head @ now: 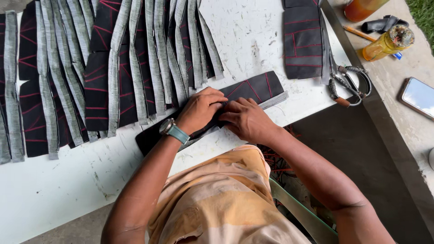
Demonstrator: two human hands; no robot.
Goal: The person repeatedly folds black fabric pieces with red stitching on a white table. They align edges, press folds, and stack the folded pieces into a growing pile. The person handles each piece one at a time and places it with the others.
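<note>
A long black strip (255, 88) with red stitched lines and a grey edge band lies slantwise on the white table (58, 180). My left hand (199, 110), with a teal-strapped watch on its wrist, presses down on the middle of the strip with fingers curled. My right hand (246, 118) touches the left one and pinches the same strip at its near edge. The part of the strip under both hands is hidden.
Many similar black and grey strips (113, 63) lie fanned across the far left of the table. A stack of black pieces (302, 40) and scissors (348, 83) sit at the right. On the concrete ledge are a yellow bottle (384, 43), an orange jar (361, 9), a pencil (359, 33) and a phone (418, 97).
</note>
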